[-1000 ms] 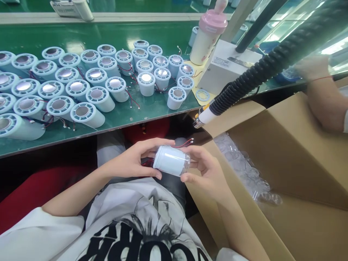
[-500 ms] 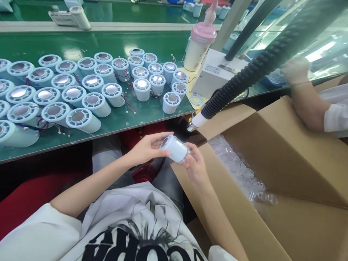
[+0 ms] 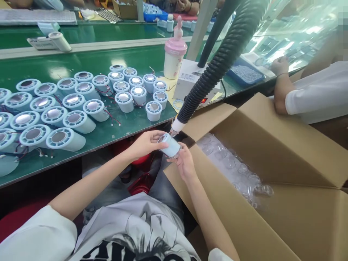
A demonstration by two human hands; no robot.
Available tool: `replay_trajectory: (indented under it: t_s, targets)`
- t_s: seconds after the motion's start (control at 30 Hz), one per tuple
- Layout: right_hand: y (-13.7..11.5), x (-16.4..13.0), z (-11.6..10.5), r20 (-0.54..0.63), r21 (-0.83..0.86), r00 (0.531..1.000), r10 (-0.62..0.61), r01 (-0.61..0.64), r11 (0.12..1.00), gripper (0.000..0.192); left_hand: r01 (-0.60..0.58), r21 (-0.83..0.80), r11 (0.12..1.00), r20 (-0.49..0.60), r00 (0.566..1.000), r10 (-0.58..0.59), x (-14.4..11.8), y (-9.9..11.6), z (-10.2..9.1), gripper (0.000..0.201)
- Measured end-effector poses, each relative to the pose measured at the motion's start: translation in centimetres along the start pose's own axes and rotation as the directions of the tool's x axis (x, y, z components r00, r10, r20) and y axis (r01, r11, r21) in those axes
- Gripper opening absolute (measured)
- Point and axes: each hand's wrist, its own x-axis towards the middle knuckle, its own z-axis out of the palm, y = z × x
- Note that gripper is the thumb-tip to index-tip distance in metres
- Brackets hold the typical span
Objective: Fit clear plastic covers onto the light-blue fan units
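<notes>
Both hands hold one pale blue cylinder (image 3: 170, 145) in front of my lap, tilted with its open end up and to the left. My left hand (image 3: 145, 143) grips its upper end, and my right hand (image 3: 185, 163) cups its lower end. Just above the cylinder hangs the white nozzle (image 3: 177, 125) of a black ribbed hose (image 3: 214, 69), close to the cylinder's open end. Whether they touch is unclear.
Several matching cylinders (image 3: 73, 105) with red wires stand on the green bench (image 3: 108, 132). An open cardboard box (image 3: 272, 152) of clear plastic caps (image 3: 233, 170) sits at my right. A pink-lidded bottle (image 3: 174, 58) and white unit (image 3: 190, 81) stand behind; another person's arm (image 3: 282, 83) rests at far right.
Both hands carried the cylinder up and forward until it sits under the hose nozzle. It was turned from lying sideways to open end up. The view tilted upward.
</notes>
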Motion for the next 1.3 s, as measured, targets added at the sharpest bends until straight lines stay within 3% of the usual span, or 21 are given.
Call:
replay_trajectory:
  t_s: [0.17,0.3,0.47,0.63,0.77,1.0,1.1,1.3]
  targets:
    - [-1.6,-0.9,0.7,0.102,-0.083,0.995,-0.007,0.016,0.996,0.043,-0.037,0.001,0.999,0.083,0.996,0.036,-2.6,0.6,-0.8,0.062]
    - [-3.2,-2.5,1.2,0.245,-0.300,0.965,-0.099,0.172,0.938,0.043,-0.171,-0.043,0.984,0.235,0.956,0.176,-5.2,0.7,-1.0,0.063]
    - [-4.6,-4.3,1.6,0.426,-0.451,0.892,-0.152,0.355,0.819,0.050,-0.298,0.156,0.942,0.285,0.926,0.246,-7.9,1.4,-0.9,0.076]
    - [-5.5,-5.4,2.1,0.465,-0.498,0.876,-0.123,0.374,0.782,0.052,-0.409,0.320,0.855,0.308,0.898,0.314,-9.3,1.8,-0.9,0.070]
    - [-6.2,-5.9,2.7,0.411,-0.522,0.912,-0.023,0.255,0.814,0.048,-0.411,0.328,0.850,0.323,0.895,0.308,-9.8,2.0,-0.9,0.072]
    - [-6.4,-5.9,3.8,0.258,-0.388,0.951,0.171,-0.061,0.920,0.039,-0.436,0.345,0.831,0.330,0.885,0.328,-10.0,1.9,-1.0,0.072]
    - [-6.2,-5.8,4.1,0.218,-0.331,0.928,0.301,-0.220,0.918,0.038,-0.442,0.333,0.833,0.340,0.880,0.331,-10.0,1.8,-0.9,0.071]
    - [-6.1,-5.8,4.6,0.176,-0.296,0.821,0.543,-0.482,0.825,0.050,-0.439,0.288,0.851,0.358,0.874,0.329,-10.4,1.7,-0.9,0.070]
